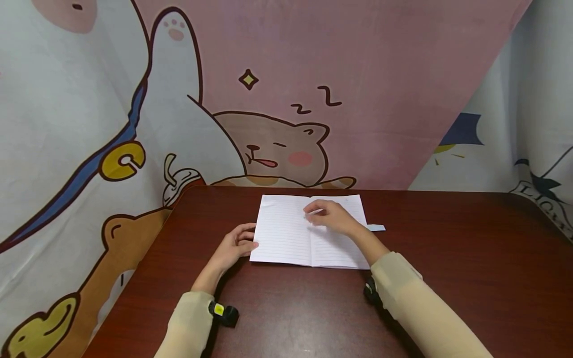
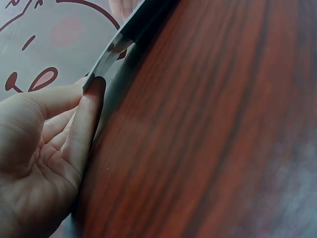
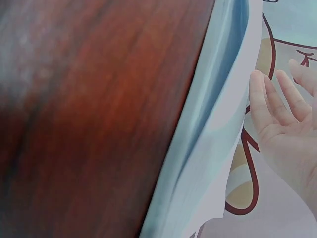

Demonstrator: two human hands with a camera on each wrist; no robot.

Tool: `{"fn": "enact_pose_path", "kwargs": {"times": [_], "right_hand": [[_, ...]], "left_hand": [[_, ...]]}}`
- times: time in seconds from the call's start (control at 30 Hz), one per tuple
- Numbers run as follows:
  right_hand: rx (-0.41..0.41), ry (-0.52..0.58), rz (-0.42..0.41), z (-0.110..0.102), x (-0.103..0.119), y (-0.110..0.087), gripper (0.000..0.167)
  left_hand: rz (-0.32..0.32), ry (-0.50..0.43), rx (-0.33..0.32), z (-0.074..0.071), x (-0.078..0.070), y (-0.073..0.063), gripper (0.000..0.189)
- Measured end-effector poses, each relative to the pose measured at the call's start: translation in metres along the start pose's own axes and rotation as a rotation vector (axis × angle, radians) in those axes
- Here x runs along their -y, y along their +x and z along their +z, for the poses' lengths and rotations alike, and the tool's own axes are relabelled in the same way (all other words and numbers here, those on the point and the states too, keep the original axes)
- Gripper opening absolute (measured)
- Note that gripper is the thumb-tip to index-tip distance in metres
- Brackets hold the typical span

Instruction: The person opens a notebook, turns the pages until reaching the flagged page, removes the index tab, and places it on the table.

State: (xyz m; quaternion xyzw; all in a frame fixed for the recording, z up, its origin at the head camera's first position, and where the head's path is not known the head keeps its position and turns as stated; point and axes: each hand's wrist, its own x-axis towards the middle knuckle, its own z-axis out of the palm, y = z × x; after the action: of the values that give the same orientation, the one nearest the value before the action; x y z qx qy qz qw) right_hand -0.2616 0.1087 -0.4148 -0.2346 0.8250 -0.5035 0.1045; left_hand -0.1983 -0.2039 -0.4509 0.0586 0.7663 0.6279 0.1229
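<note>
An open notebook [image 1: 286,228] with lined white pages lies on the table, its spine fold near the middle. My left hand [image 1: 235,246] holds the notebook's left edge; in the left wrist view, the left hand [image 2: 44,144] pinches that edge between thumb and fingers. Over the upper middle of the pages is my right hand [image 1: 331,216], its fingers loosely bent. The right wrist view has the right hand [image 3: 287,114] with fingers spread and nothing held; a fingertip is at the page, though whether it touches I cannot tell. Beside it, the page edges [image 3: 218,134] look slightly parted.
A white paper strip [image 1: 377,227] sticks out past the notebook's right side. The dark reddish wooden table [image 1: 470,268] reaches back to a cloth [image 1: 380,99] printed with cartoon animals. Black wrist cameras [image 1: 229,315] sit at both cuffs.
</note>
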Motion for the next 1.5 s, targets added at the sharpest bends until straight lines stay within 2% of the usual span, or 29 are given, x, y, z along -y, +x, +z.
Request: {"fn": "enact_pose_path", "kwargs": {"times": [0.23,0.5,0.87,1.0,1.23,1.5], "right_hand": [[-0.016,0.036,-0.002,-0.004,-0.001,-0.001,0.031],[-0.035,0.029,0.010,-0.010,-0.005,-0.002,0.032],[-0.115,0.047,0.013,-0.022,-0.007,-0.006,0.033],[-0.159,0.012,0.023,-0.027,-0.009,-0.008,0.032],[-0.246,-0.127,0.071,-0.037,-0.008,-0.013,0.031],[-0.302,-0.175,0.066,-0.049,-0.014,-0.018,0.030]], "left_hand": [[-0.006,-0.006,0.003,-0.001,0.001,0.000,0.058],[-0.004,-0.002,0.004,-0.001,0.001,0.000,0.058],[-0.002,-0.004,0.009,0.001,0.000,0.000,0.058],[0.005,0.005,0.011,0.000,0.000,0.001,0.057],[0.005,0.009,0.010,-0.001,0.000,0.001,0.058],[0.007,0.006,0.006,-0.001,0.001,0.001,0.058]]}}
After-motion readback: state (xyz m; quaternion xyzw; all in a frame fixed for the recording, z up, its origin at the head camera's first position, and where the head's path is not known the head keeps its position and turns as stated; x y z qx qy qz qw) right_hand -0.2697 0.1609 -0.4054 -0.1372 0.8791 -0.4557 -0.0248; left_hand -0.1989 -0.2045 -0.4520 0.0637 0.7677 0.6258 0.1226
